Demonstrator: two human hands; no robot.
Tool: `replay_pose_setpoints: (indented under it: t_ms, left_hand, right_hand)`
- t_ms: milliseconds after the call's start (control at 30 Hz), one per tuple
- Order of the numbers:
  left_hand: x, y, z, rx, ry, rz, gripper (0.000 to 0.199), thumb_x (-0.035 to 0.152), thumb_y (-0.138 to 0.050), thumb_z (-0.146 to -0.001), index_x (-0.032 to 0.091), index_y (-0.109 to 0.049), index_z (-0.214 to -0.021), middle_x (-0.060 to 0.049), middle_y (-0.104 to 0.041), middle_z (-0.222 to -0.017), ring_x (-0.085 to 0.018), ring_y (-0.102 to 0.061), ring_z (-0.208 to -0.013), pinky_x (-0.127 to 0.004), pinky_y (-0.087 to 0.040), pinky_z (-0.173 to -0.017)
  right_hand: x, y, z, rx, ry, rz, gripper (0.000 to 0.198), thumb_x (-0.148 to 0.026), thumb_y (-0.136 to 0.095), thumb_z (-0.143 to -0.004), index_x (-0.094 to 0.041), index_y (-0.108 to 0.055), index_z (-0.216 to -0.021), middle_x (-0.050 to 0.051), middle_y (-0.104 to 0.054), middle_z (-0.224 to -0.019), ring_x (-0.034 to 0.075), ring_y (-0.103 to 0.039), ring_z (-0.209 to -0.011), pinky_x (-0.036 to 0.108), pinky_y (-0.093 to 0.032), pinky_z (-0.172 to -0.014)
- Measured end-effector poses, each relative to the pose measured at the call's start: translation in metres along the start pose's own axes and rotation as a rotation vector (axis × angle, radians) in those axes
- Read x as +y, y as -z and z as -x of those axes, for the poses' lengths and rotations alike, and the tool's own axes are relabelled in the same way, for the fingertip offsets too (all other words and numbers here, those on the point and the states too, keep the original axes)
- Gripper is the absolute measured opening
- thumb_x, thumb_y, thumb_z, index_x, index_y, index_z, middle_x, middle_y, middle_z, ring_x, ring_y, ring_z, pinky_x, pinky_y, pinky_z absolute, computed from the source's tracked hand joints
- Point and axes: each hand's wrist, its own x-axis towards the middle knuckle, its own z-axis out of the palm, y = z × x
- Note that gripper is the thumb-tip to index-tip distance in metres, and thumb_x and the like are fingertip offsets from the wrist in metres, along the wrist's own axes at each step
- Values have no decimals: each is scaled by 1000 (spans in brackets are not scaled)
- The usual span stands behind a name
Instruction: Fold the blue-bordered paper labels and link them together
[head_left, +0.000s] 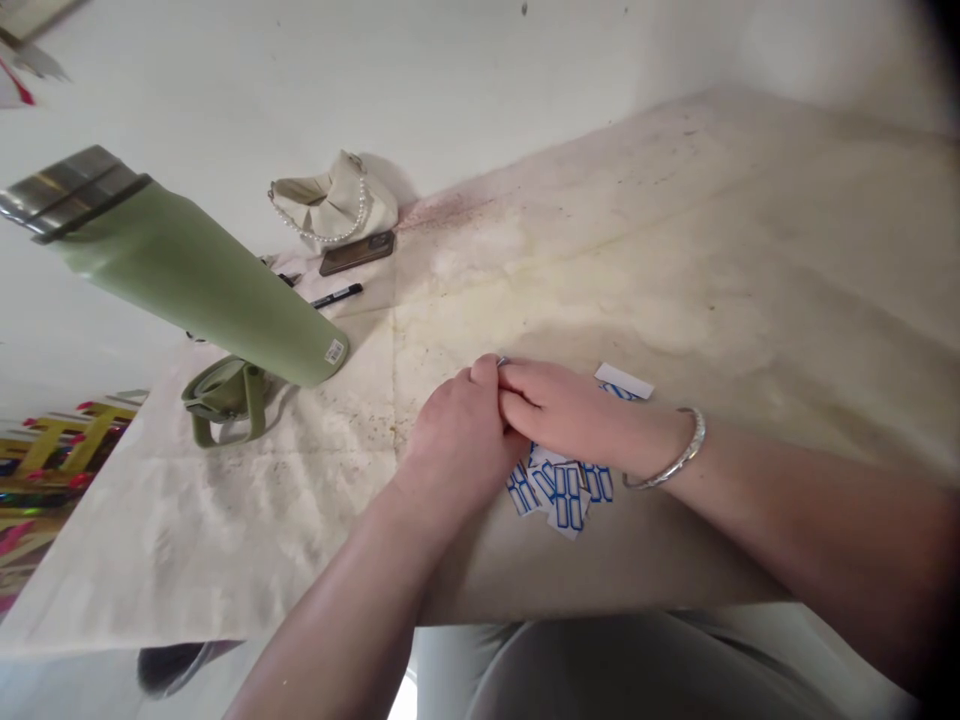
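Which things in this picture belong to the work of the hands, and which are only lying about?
Seemingly in use: blue-printed paper pieces, left hand, right hand.

Apparently just lying about: green bottle, green strapped item, pen, phone, handbag.

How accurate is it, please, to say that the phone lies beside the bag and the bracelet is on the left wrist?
The side is wrong: the head view shows the bracelet on the right wrist; the phone lies beside the bag.
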Motion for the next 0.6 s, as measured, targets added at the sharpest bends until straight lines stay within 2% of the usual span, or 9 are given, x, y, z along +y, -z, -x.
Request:
replay_pose_setpoints:
  t_ms: [600]
  left_hand:
    - [-3,-3,1,29,-32,-6,42,22,-50,-72,18,-46,-113,-9,-64,-91,-25,-61,-80,-33,-46,-67]
  right_hand:
    - [-1,0,1,-6,-16,-9,21,-20,-35,-87,-14,-55,-88,9,-64,-94,17,-56,-84,29,-41,-76]
